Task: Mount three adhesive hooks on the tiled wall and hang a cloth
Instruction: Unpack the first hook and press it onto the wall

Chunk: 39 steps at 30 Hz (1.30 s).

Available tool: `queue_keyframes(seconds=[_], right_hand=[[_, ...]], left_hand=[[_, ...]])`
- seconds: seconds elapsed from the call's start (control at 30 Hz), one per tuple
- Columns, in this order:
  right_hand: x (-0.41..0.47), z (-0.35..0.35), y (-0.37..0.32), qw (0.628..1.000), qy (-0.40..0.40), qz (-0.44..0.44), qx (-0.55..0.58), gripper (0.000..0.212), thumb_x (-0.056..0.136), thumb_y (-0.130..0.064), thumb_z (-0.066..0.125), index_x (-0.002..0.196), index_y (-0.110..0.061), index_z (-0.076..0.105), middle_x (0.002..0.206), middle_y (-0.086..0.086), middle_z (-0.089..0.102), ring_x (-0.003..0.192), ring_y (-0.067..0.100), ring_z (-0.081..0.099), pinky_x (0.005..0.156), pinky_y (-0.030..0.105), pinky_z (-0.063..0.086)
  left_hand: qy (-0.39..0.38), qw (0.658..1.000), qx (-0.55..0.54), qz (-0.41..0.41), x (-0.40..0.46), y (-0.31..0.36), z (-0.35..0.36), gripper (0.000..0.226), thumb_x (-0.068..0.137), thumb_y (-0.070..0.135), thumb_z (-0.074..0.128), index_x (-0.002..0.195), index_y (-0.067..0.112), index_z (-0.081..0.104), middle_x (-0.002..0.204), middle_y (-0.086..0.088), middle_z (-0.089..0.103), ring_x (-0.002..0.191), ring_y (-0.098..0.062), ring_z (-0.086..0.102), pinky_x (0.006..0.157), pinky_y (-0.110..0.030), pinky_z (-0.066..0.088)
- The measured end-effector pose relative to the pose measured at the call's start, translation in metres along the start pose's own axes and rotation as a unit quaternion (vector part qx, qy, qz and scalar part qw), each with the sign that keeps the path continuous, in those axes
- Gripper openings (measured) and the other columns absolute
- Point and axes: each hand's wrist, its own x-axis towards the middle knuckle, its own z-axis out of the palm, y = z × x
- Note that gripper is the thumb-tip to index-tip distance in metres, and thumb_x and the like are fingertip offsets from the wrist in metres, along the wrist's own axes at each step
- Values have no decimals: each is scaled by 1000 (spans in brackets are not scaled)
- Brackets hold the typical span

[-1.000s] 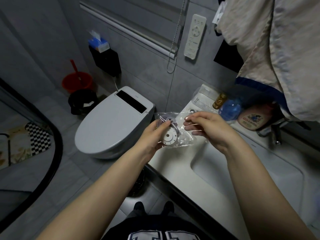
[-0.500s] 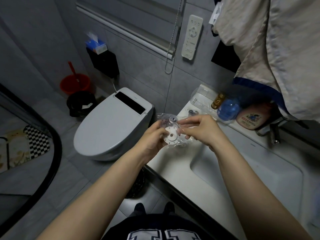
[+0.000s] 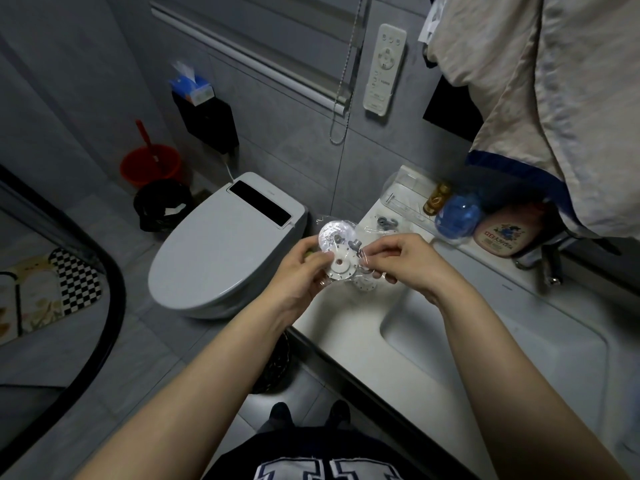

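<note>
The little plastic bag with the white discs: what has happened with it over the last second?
The right hand has moved in from the bag's edge and now pinches the clear bag close against the left hand, bunching it so the white discs spread apart. Both hands still hold the bag over the sink counter's corner. The toilet and the bottles by the wall are unchanged.

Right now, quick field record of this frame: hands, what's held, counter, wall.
left hand: grips the clear packet from the left
right hand: fingers pinch the packet's right edge
packet contents: white round hook discs, still inside
counter: loose grey hook, blue bottle, pink bottle
wall: white remote; no hooks mounted in view
cloth: beige, hanging upper right
</note>
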Motion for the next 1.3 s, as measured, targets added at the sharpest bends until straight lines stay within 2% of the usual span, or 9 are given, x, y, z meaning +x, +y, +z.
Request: queue_keyframes(seconds=[0.17, 0.3, 0.43, 0.67, 0.8, 0.9, 1.0, 1.17, 1.3], right_hand=[[0, 6, 2, 998, -1, -11, 55, 21, 77, -1, 79, 93, -11, 71, 65, -3, 67, 46, -5, 56, 47, 5, 39], [2, 9, 8, 998, 17, -20, 61, 18, 75, 0, 80, 86, -10, 70, 67, 0, 62, 47, -6, 54, 50, 6, 41], [5, 8, 14, 999, -7, -14, 47, 15, 77, -5, 80, 82, -11, 67, 71, 8, 57, 52, 0, 51, 48, 8, 39], [8, 10, 15, 997, 18, -9, 74, 27, 80, -8, 78, 104, 1, 68, 77, 12, 60, 44, -2, 47, 45, 11, 35], [6, 11, 17, 997, 11, -30, 66, 25, 82, -10, 77, 104, 1, 72, 74, 6, 62, 49, -2, 46, 49, 11, 37], [4, 13, 19, 995, 19, -35, 96, 17, 82, -9, 76, 97, -2, 75, 75, 3, 69, 64, 4, 57, 59, 12, 47], [2, 14, 21, 993, 22, -26, 111, 10, 82, -10, 77, 92, -10, 76, 81, 5, 73, 77, 13, 62, 74, 24, 52], [3, 14, 23, 994, 55, -17, 91, 10, 82, -12, 77, 88, -4, 75, 55, -12, 60, 44, -4, 43, 49, 8, 35], [3, 8, 27, 993, 87, -20, 84, 12, 83, -12, 77, 93, -6, 76, 59, -13, 62, 42, -7, 46, 50, 5, 36]], left_hand=[[-18, 1000, -16, -10, 1, 1, 0, 21, 94, -1, 57, 113, 7, 60, 93, -11, 69, 82, -21, 67, 77, -31, 59], [-24, 999, -10, -24, 1, 2, -2, 16, 93, 0, 59, 105, 10, 62, 91, -9, 70, 79, -19, 68, 79, -32, 59], [-22, 998, -33, -52, 0, 3, -3, 8, 94, 10, 60, 91, 16, 65, 87, -4, 72, 76, -15, 69, 92, -42, 54], [2, 1000, 1, -27, 2, 3, -3, 15, 97, 10, 57, 83, 15, 59, 77, -3, 69, 63, -14, 67, 70, -32, 59], [-9, 999, 19, -29, 2, 4, -5, 16, 96, 9, 58, 81, 13, 59, 75, -4, 67, 63, -15, 67, 74, -36, 59], [-12, 999, 27, -43, 2, 4, -7, 11, 95, 10, 60, 85, 13, 59, 77, -4, 67, 65, -14, 68, 78, -37, 59], [-4, 999, 24, -44, 2, 2, -8, 8, 95, 12, 61, 87, 13, 63, 78, -2, 70, 66, -14, 69, 75, -34, 60], [40, 999, -3, -31, 2, -3, -10, 8, 95, 11, 61, 94, 10, 69, 85, -3, 75, 72, -16, 72, 79, -36, 61], [55, 998, -2, -34, 3, -6, -17, 14, 98, 12, 58, 105, 7, 69, 102, -11, 76, 88, -23, 75, 86, -40, 59]])
